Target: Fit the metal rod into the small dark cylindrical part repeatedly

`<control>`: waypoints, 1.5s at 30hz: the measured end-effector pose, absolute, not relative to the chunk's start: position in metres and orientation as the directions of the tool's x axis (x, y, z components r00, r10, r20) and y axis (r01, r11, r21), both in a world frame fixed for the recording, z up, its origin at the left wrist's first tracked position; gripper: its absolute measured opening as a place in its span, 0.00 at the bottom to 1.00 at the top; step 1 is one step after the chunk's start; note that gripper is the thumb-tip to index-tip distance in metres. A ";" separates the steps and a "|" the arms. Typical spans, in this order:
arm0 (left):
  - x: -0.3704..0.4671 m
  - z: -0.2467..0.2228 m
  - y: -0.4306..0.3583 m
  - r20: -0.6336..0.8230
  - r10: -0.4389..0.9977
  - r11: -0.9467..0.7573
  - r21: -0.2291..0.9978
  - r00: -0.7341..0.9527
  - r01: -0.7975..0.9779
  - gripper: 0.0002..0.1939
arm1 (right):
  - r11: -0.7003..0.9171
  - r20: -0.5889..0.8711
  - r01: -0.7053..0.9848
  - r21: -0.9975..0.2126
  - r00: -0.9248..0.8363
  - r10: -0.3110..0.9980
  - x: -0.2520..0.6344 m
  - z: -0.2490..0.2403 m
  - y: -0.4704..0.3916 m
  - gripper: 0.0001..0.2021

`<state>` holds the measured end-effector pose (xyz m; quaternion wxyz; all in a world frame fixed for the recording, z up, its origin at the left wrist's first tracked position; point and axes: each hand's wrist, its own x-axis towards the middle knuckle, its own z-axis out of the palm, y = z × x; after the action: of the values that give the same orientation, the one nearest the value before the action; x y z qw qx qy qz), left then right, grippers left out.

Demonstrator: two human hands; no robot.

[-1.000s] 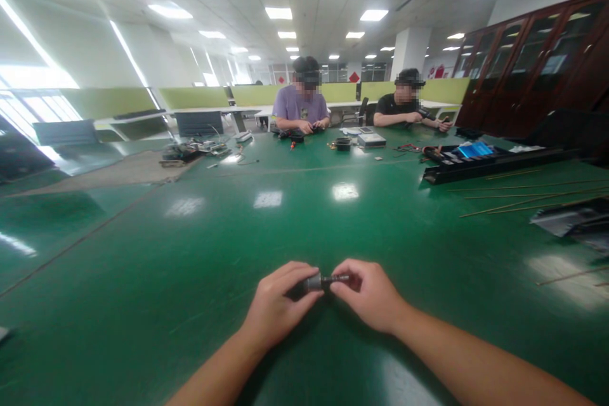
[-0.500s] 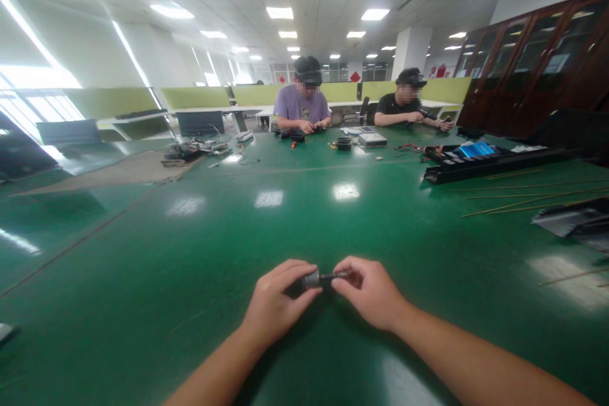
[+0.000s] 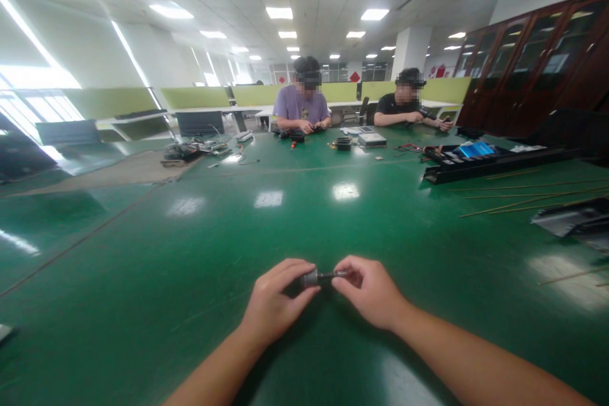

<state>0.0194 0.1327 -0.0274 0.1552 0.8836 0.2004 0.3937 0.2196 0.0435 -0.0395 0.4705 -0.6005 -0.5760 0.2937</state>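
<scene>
Low over the green table (image 3: 266, 228), my left hand (image 3: 278, 295) is closed round a short grey metal cylinder (image 3: 311, 278) that lies sideways in its grip. From the cylinder a thin dark shaft (image 3: 325, 278) runs to the right. My right hand (image 3: 368, 288) pinches a small silvery piece (image 3: 341, 273) at the far end of that shaft between thumb and fingers. The cylinder's left end is hidden in my left palm. Whether the silvery piece is separate from the shaft is too small to tell.
Black metal channels (image 3: 499, 165) with a blue item (image 3: 476, 150) and several thin rods (image 3: 528, 195) lie at the right. Electronic parts (image 3: 195, 151) are heaped at the far left. Two people (image 3: 304, 101) work across the table, near a flat silver box (image 3: 372, 139).
The cylinder and my left fingers have shifted very slightly left. My right hand keeps its pinch, and the people across the table look the same.
</scene>
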 end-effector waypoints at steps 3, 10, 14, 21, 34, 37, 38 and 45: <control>0.020 -0.027 0.133 0.635 0.477 -0.871 0.432 0.608 0.233 0.12 | 0.105 0.191 0.423 -0.900 0.167 0.967 0.220 -0.040 0.043 0.06; 0.020 -0.025 0.133 0.637 0.484 -0.867 0.440 0.600 0.232 0.11 | 0.095 0.186 0.413 -0.906 0.186 0.965 0.220 -0.042 0.045 0.05; 0.019 -0.026 0.133 0.632 0.488 -0.865 0.445 0.602 0.234 0.12 | 0.094 0.185 0.408 -0.908 0.191 0.964 0.220 -0.041 0.045 0.05; 0.019 -0.025 0.133 0.634 0.492 -0.864 0.442 0.596 0.242 0.11 | 0.097 0.188 0.408 -0.908 0.190 0.963 0.220 -0.037 0.044 0.05; 0.019 -0.028 0.135 0.624 0.502 -0.857 0.454 0.599 0.245 0.12 | 0.090 0.175 0.379 -0.921 0.196 0.965 0.223 -0.040 0.045 0.05; 0.017 -0.030 0.136 0.591 0.528 -0.840 0.470 0.609 0.272 0.13 | 0.081 0.169 0.376 -0.923 0.206 0.964 0.223 -0.040 0.045 0.05; 0.017 -0.031 0.137 0.580 0.540 -0.832 0.478 0.610 0.282 0.15 | 0.081 0.168 0.375 -0.923 0.206 0.964 0.223 -0.040 0.044 0.05; 0.017 -0.035 0.140 0.545 0.550 -0.821 0.491 0.633 0.291 0.18 | 0.092 0.178 0.386 -0.918 0.193 0.965 0.223 -0.040 0.044 0.05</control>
<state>0.0166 0.1400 -0.0349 0.1816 0.8853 0.2374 0.3563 0.2225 0.0443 -0.0400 0.4820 -0.6034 -0.5599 0.3001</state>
